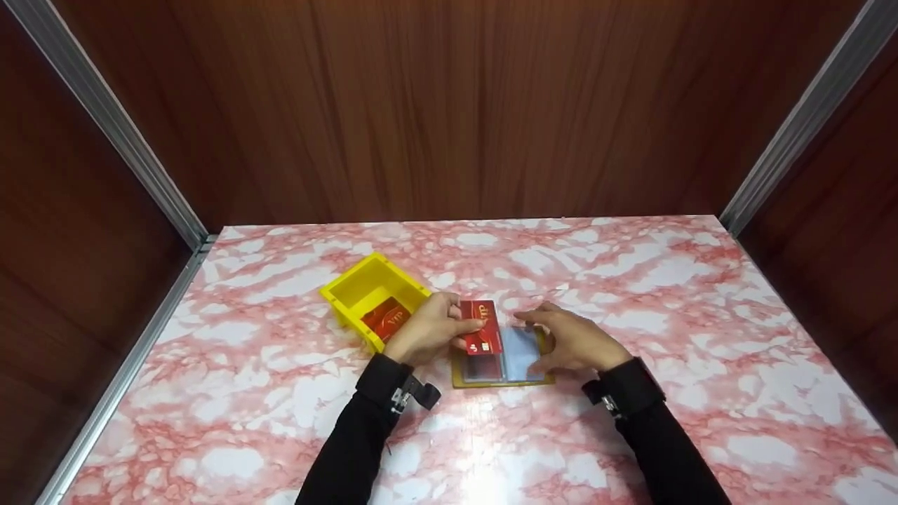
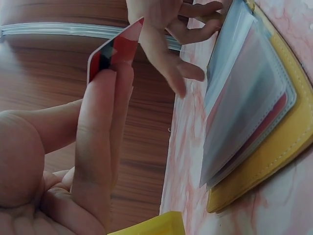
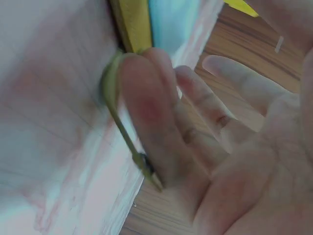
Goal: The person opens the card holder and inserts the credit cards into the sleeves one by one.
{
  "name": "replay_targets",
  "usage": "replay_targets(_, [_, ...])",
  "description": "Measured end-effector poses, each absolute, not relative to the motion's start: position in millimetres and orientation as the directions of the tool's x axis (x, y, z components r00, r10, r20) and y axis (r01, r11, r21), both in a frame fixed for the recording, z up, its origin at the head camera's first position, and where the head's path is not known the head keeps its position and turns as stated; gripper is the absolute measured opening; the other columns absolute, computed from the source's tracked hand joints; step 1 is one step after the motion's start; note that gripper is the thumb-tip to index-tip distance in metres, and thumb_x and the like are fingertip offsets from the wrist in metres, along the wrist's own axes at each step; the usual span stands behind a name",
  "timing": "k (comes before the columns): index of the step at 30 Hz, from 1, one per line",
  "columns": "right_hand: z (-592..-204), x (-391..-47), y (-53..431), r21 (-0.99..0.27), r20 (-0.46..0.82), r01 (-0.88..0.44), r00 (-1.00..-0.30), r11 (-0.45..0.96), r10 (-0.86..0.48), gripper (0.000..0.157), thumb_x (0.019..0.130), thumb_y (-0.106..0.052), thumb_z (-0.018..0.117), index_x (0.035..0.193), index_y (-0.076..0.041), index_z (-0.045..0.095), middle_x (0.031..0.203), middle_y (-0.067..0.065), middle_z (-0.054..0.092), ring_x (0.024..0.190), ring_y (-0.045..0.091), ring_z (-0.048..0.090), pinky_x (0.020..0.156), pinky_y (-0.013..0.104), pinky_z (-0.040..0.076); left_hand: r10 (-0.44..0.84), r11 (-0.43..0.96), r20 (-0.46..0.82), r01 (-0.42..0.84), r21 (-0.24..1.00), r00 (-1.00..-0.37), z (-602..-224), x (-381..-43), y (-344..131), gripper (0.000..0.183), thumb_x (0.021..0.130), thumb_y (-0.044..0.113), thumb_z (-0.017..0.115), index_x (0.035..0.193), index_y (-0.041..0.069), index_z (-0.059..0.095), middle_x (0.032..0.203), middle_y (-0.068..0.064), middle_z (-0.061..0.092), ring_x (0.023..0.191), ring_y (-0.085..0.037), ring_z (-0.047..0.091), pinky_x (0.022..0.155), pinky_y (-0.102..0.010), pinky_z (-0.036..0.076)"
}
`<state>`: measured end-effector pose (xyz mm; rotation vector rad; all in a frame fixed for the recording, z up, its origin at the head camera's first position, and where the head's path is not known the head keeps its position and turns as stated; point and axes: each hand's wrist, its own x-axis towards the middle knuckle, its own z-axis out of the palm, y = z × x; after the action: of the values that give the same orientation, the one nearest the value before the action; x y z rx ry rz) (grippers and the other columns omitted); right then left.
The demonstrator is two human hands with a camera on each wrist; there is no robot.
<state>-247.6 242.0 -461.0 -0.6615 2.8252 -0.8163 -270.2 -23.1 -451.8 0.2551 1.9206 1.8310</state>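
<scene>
My left hand [image 1: 431, 328] pinches a red VIP card [image 1: 493, 342] between thumb and fingers, over the left page of an open card holder. The left wrist view shows the card [image 2: 128, 46] edge-on, with a dark stripe. The card holder [image 2: 288, 147] has a yellow stitched cover and clear plastic sleeves; something red shows inside one sleeve. At the holder's right side is my right hand [image 1: 577, 341], its fingers spread and gently bent, the thumb near the right page. Close by its fingers in the right wrist view runs the holder's yellow strap [image 3: 124, 129].
A yellow bin [image 1: 349, 324] stands to the left of the holder, close behind my left hand. Several red VIP cards [image 1: 388, 320] lie in it. The marbled pink table [image 1: 631, 266] meets brown wood-grain panels [image 1: 435, 112] at its back and sides.
</scene>
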Motion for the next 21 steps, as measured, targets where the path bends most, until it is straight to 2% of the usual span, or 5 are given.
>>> replay_targets(4, [-461.7,-250.5,227.2,-0.696,0.177,-0.314,-0.946,0.646,-0.27,0.051,0.096,-0.019,0.075,0.143,-0.006,0.058,0.11,0.016,0.071,0.069,0.023,0.066,0.064,0.034,0.056,0.44,0.15,-0.188,-0.134,0.979,-0.878,-452.9,-271.3,-20.7,0.029,0.097,0.007,0.071,0.121,-0.004,0.059,0.096,-0.013,0.073,0.066,-0.015,0.071,0.067,-0.034,0.063])
replay_targets(7, [-464.4,-248.2,208.5,-0.869,0.158,-0.189,-0.982,0.458,-0.107,0.035,0.107,-0.021,0.058,0.137,-0.003,0.056,0.095,0.018,0.069,0.057,0.024,0.065,0.054,0.037,0.058,0.443,0.215,-0.168,-0.078,0.974,-0.88,-453.9,-271.5,-16.7,0.03,0.096,0.012,0.074,0.119,-0.003,0.062,0.092,-0.011,0.074,0.062,-0.013,0.07,0.071,-0.04,0.063])
replay_targets(13, [-474.6,-237.6,176.2,-0.985,-0.108,0.11,-0.994,0.132,0.02,0.029,0.112,-0.033,0.042,0.12,-0.006,0.051,0.085,0.01,0.06,0.052,0.018,0.056,0.042,0.035,0.051,0.47,0.213,-0.144,-0.047,0.976,-0.871,-458.9,-268.7,-5.2,0.025,0.097,0.008,0.072,0.114,-0.005,0.06,0.093,-0.016,0.076,0.062,-0.012,0.071,0.066,-0.035,0.063])
replay_targets(17, [-482.3,-232.1,163.8,-0.99,-0.116,0.12,-0.992,0.07,0.051,0.027,0.113,-0.031,0.036,0.111,-0.007,0.048,0.076,0.005,0.056,0.045,0.014,0.049,0.038,0.028,0.04,0.498,0.214,-0.131,-0.025,0.977,-0.857,-462.8,-265.0,1.9,0.021,0.097,0.007,0.071,0.11,-0.005,0.06,0.092,-0.018,0.076,0.061,-0.011,0.07,0.063,-0.031,0.062])
replay_targets(21, [-488.7,-229.2,159.3,-0.991,-0.034,0.048,-0.994,0.128,0.107,0.024,0.113,-0.025,0.036,0.105,-0.005,0.048,0.08,0.004,0.055,0.048,0.012,0.05,0.039,0.024,0.039,0.517,0.213,-0.122,-0.011,0.977,-0.847,-464.3,-262.3,6.8,0.018,0.097,0.007,0.071,0.106,-0.004,0.06,0.087,-0.016,0.077,0.057,-0.009,0.068,0.064,-0.033,0.063])
